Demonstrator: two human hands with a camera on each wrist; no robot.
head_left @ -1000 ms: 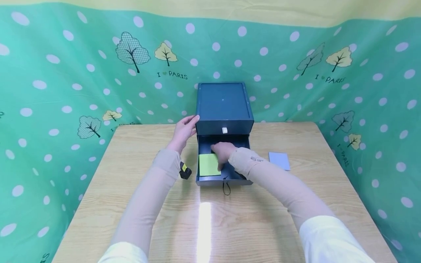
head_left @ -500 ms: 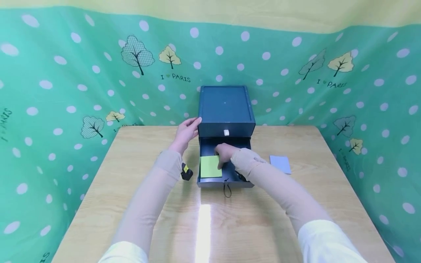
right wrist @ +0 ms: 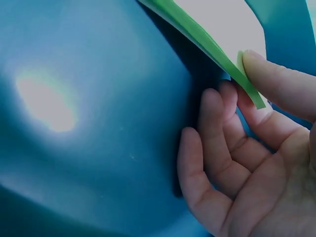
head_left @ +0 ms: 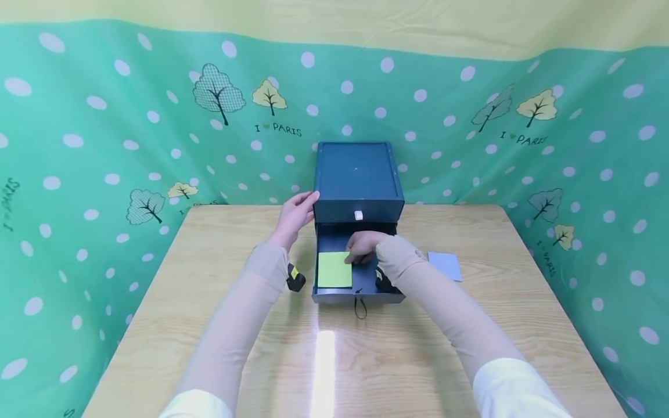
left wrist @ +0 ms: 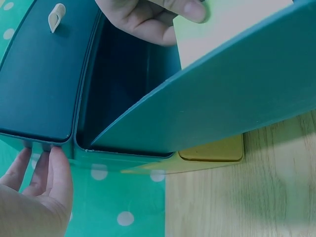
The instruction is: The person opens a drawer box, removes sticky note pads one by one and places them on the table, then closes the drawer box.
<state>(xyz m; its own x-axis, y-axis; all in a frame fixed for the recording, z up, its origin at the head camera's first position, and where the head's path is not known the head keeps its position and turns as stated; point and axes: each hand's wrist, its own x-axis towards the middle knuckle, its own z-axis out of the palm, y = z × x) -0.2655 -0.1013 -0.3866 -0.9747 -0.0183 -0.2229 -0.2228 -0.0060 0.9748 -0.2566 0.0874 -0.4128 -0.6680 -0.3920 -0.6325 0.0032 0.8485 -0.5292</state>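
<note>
A dark blue drawer unit (head_left: 356, 171) stands at the back of the table, its lower drawer (head_left: 334, 299) pulled out. My left hand (head_left: 297, 217) rests against the unit's left side; in the left wrist view its fingers (left wrist: 60, 173) are extended and touch the wall. Inside the drawer, my right hand (head_left: 366, 246) pinches the near-hand edge of a green sticky note pad (head_left: 334, 270). The right wrist view shows the thumb on top of the pad (right wrist: 217, 47) and fingers beneath, its corner raised off the drawer floor.
A black item (head_left: 384, 281) lies at the drawer's right side, partly behind my right wrist. A black and yellow object (head_left: 295, 278) sits on the table left of the drawer. A blue square pad (head_left: 445, 266) lies to the right. A black loop (head_left: 360, 307) hangs from the drawer front.
My right hand has shifted slightly back and right along the pad's edge, its fingers more tucked under. The left hand stays at the unit. The head view has tilted a little.
</note>
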